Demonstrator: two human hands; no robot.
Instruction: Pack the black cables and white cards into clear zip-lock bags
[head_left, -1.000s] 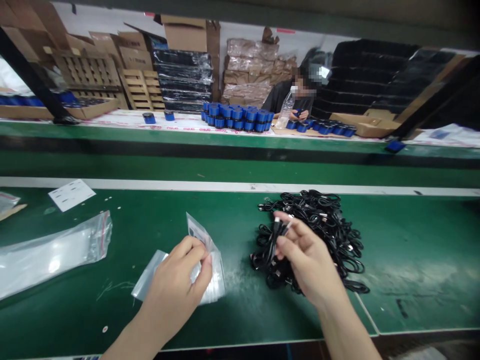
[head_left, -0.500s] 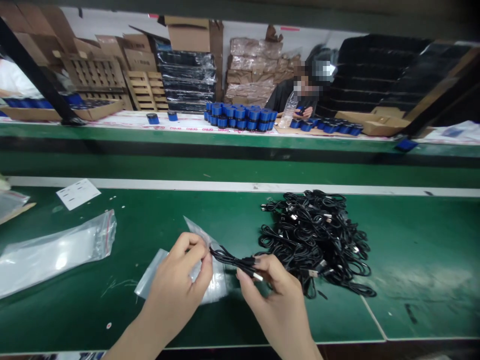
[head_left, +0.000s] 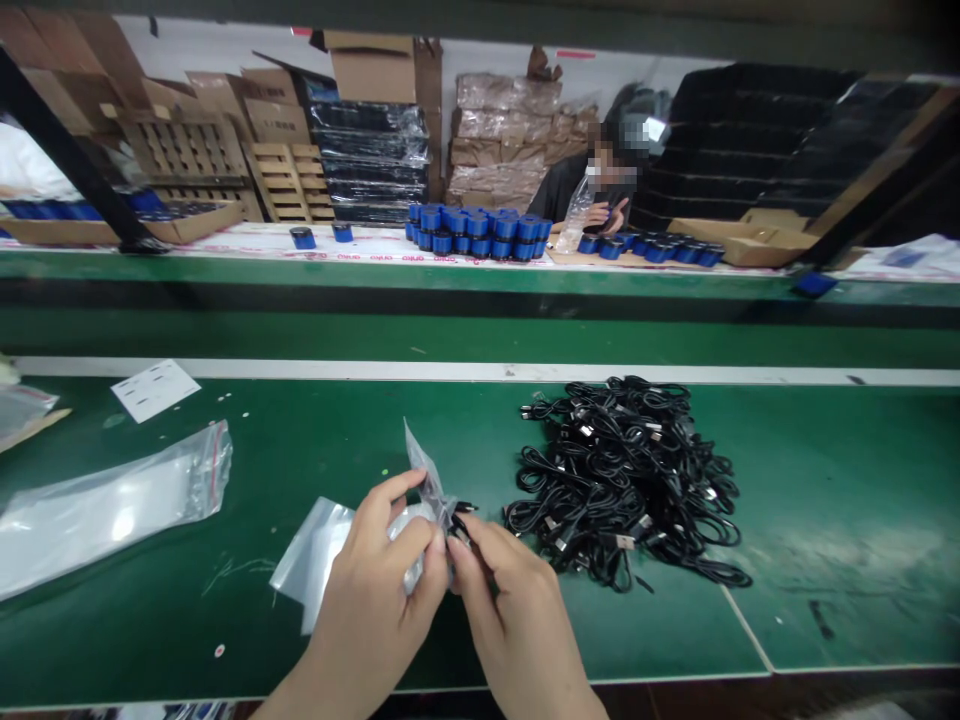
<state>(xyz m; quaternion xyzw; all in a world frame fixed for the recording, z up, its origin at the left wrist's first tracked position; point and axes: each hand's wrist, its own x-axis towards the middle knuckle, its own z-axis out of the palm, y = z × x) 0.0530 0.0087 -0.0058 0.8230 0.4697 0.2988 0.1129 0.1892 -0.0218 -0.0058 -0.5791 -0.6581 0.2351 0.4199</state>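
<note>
Between the fingers of my left hand [head_left: 382, 580] is a small clear plastic bag [head_left: 429, 492], one corner of it sticking up. My right hand [head_left: 514, 600] pinches a black USB cable [head_left: 462, 522] at the bag's mouth. Most of the cable is hidden by the bag and my fingers; only its plug end shows. Both hands are closed and almost touch. More clear bags [head_left: 319, 545] lie flat on the green table beside my left wrist. Right of my hands lies a heap of coiled black cables [head_left: 630, 480].
A long clear zip bag [head_left: 127, 500] and a white label sheet [head_left: 156, 390] lie on the left. Across the table, a shelf bears stacked blue-and-black cylinders [head_left: 480, 235]. A person [head_left: 592, 190] sits behind it, near a plastic bottle [head_left: 576, 215] and an open carton [head_left: 739, 245].
My right hand has moved left with the cable, up to my left hand. The cable, fully visible before, is now mostly covered by the bag and fingers.
</note>
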